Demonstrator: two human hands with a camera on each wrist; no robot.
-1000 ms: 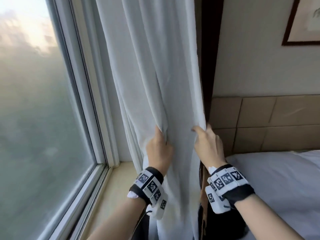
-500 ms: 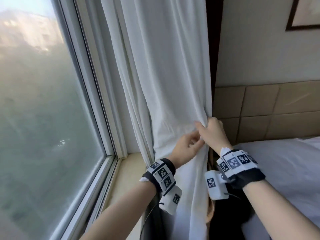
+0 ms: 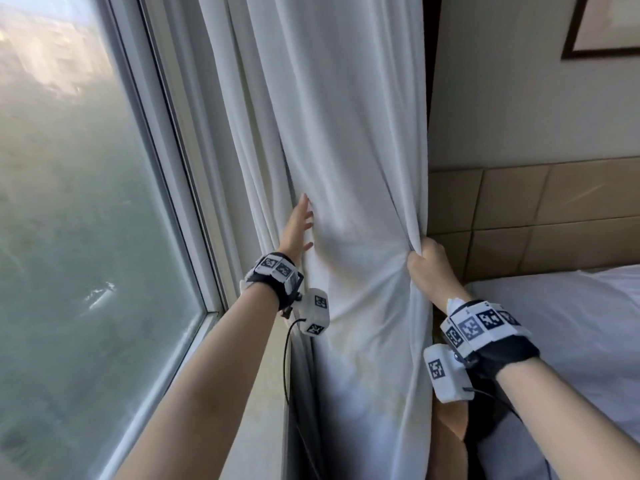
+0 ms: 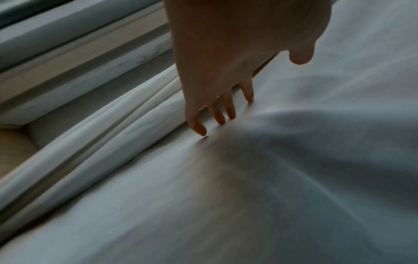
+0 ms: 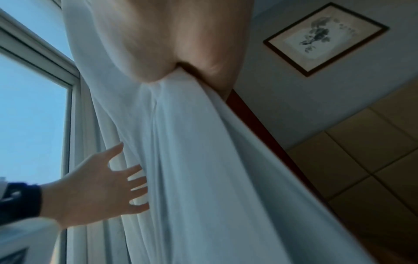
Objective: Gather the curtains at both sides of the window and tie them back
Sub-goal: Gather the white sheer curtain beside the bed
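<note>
A white curtain (image 3: 346,150) hangs in folds at the right side of the window (image 3: 86,202). My right hand (image 3: 424,261) grips the curtain's right edge in a fist, bunching the cloth (image 5: 181,100) under the thumb. My left hand (image 3: 299,225) is stretched flat, fingers straight and spread, at the curtain's left folds. The left wrist view shows those fingertips (image 4: 217,117) touching the cloth (image 4: 226,178). From the right wrist view the left hand (image 5: 108,182) lies open against the folds. No tie-back is in view.
The white window frame (image 3: 180,174) and a beige sill (image 3: 266,393) lie left of the curtain. A bed with white linen (image 3: 571,323) and a tan padded headboard (image 3: 536,213) stand right of it. A framed picture (image 3: 609,26) hangs on the wall.
My left hand let go of the cloth beside the right hand and moved left and up to the curtain's left folds, fingers now spread. The right hand keeps its grip on the edge.
</note>
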